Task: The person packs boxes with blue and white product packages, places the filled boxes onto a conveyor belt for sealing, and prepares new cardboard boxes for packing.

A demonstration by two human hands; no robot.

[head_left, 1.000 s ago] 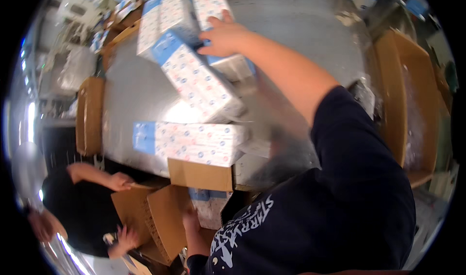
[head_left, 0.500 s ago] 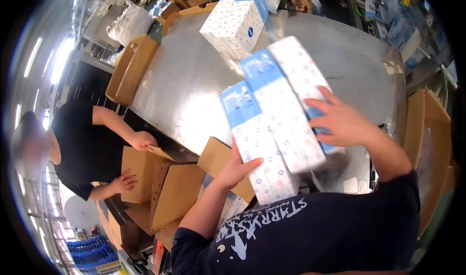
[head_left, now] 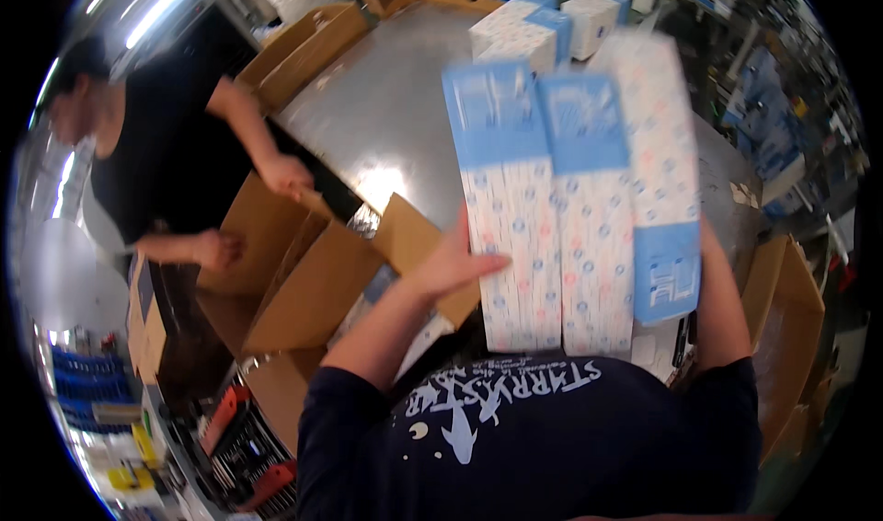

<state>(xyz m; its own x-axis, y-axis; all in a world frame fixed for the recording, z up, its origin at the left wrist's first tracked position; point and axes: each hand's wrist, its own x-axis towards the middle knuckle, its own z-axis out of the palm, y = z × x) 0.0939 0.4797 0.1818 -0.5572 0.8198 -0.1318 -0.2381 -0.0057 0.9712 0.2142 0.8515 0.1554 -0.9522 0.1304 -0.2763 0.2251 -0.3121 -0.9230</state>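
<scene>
Three long white packs with blue ends and a small printed pattern stand side by side, raised between my hands. The left pack (head_left: 515, 245) and the middle pack (head_left: 593, 254) have their blue ends at the far side; the right pack (head_left: 658, 144) is turned the other way, its blue end near me. My left hand (head_left: 460, 265) presses the left pack's outer side, thumb over its front. My right forearm (head_left: 722, 291) reaches up beside the right pack, which hides that hand's fingers. Left of my left arm is an open cardboard carton (head_left: 317, 286), with white-and-blue packaging partly visible beside its flaps.
A co-worker in black, at the left, has one hand (head_left: 287, 173) and the other hand (head_left: 218, 248) at the carton. Several similar packs (head_left: 524, 34) stand on the metal table (head_left: 368, 98)'s far side. Another open carton (head_left: 782, 328) is at the right.
The packs have come upright and more level before me, the right one swinging into line with the others. My right hand has gone out of sight behind it. The view has shifted.
</scene>
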